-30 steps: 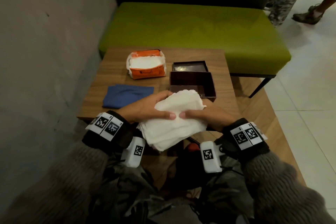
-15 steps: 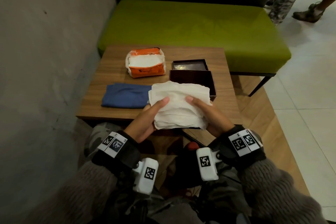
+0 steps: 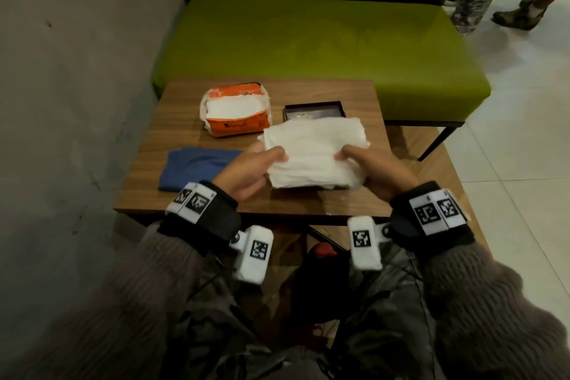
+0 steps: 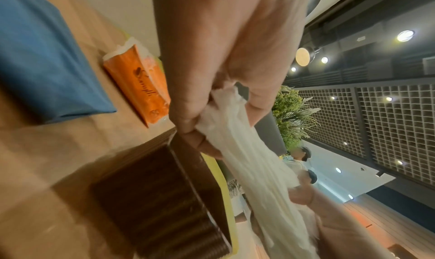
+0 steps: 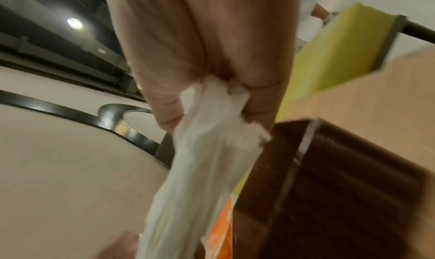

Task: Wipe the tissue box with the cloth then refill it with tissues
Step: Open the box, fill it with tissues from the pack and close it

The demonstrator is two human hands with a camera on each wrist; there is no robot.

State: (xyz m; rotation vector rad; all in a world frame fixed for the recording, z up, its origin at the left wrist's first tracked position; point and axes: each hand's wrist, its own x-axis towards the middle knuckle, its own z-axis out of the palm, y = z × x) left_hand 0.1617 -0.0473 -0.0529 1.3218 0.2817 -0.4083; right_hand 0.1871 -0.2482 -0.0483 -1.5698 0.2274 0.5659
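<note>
Tissues [image 3: 314, 154] are held in a thick white stack between both hands, just above the dark brown tissue box [image 4: 164, 203]. The left hand [image 3: 246, 176] is curled round the left edge of the stack, with the thumb on top and the fingers [image 4: 207, 147] under it. The right hand [image 3: 374, 174] is clenched on the right edge in the same way. Both wrists are kept low, near the front edge of the wooden table [image 3: 185, 120]. Most of the box is hidden under the stack in the head view, but its open top is seen right below the tissues in both wrist views. The box lid [image 3: 313, 109] is laid behind it, partly covered by the stack. An orange tissue pack [image 3: 236, 117] is set to the left of the lid, torn open at the top. A folded blue cloth [image 3: 197, 166] is laid flat just beside the left hand. A green bench [image 3: 308, 49] is placed behind the table.
</note>
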